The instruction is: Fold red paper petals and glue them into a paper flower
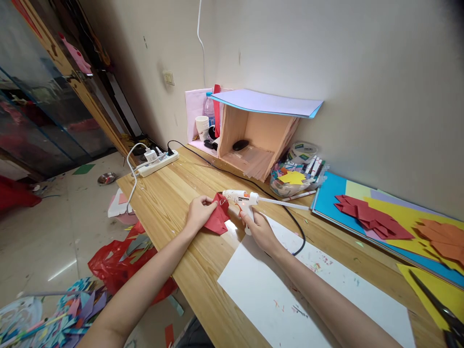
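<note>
My left hand (201, 211) pinches a folded piece of red paper (216, 223) just above the wooden table (181, 191). In my right hand (260, 231) is a white hot glue gun (246, 203), gripped by its handle with a finger at the orange trigger. A long glue stick (284, 203) juts from the back of the gun. The nozzle points left, at the upper part of the red paper; whether it touches cannot be made out. A white sheet (264, 295) with small paper scraps lies beneath my right forearm.
A power strip (158, 163) sits at the table's left edge, and a black cord (232, 175) crosses behind the glue gun. Along the wall stand an open box (259, 140) and a tub of craft supplies (297, 176). Red folded shapes (373, 216) lie right; scissors (438, 304) lie at front right.
</note>
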The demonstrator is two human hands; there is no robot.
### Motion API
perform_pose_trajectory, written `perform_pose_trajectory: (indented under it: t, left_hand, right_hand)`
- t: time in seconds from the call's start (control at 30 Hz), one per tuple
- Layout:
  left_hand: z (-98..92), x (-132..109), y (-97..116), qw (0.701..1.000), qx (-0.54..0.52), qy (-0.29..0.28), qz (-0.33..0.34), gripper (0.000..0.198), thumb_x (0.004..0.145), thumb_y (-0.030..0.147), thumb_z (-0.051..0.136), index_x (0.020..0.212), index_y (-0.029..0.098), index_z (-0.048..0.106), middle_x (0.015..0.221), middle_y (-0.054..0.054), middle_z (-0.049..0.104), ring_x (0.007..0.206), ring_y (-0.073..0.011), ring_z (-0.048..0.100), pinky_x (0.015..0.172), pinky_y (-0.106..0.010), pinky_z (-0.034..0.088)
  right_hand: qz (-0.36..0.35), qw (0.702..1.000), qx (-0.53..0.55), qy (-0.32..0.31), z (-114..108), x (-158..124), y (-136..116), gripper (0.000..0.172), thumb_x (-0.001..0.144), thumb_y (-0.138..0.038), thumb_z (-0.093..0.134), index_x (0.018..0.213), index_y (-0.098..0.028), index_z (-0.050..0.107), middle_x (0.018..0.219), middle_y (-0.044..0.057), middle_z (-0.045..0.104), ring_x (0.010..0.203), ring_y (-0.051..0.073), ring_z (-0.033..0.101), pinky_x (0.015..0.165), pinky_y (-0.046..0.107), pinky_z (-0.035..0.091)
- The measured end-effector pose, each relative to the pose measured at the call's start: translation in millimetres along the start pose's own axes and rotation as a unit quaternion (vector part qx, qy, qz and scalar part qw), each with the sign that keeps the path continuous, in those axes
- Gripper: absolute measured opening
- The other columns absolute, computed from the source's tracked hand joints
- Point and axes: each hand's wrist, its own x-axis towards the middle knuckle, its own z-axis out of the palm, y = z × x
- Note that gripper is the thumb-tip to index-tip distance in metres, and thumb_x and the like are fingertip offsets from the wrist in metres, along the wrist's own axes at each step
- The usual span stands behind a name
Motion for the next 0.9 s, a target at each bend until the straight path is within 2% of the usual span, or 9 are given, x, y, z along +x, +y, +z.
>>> perform_pose_trajectory:
  t: [0.57, 0.9]
  left_hand:
    - [0.2, 0.7, -2.0, 1.000, -0.016, -0.001, 0.021, 0.018, 0.060, 0.033, 0.060, 0.062, 0.015, 0.062, 0.063, -0.004, 0.064, 0.059, -0.0145, 0.057, 0.054, -0.023, 0.041]
    - [-3.8, 5.1, -3.5, 1.000, -0.020, 0.012, 0.006, 0.019, 0.060, 0.033, 0.061, 0.064, 0.015, 0.062, 0.067, -0.005, 0.066, 0.061, -0.0156, 0.058, 0.055, -0.024, 0.042]
  right_hand:
    - [-0.007, 1.000, -0.013, 0.002, 0.3, 0.0, -0.5, 0.032, 0.082, -0.043, 0.039, 0.082, -0.018, 0.059, 0.068, 0.001, 0.057, 0.062, 0.015, 0.048, 0.065, 0.026, 0.037]
    - [-0.004, 1.000, -0.021, 0.001, -2.6, -0.9, -4.2, 0.033, 0.083, -0.044, 0.038, 0.080, -0.018, 0.058, 0.071, 0.001, 0.057, 0.065, 0.015, 0.049, 0.064, 0.024, 0.036]
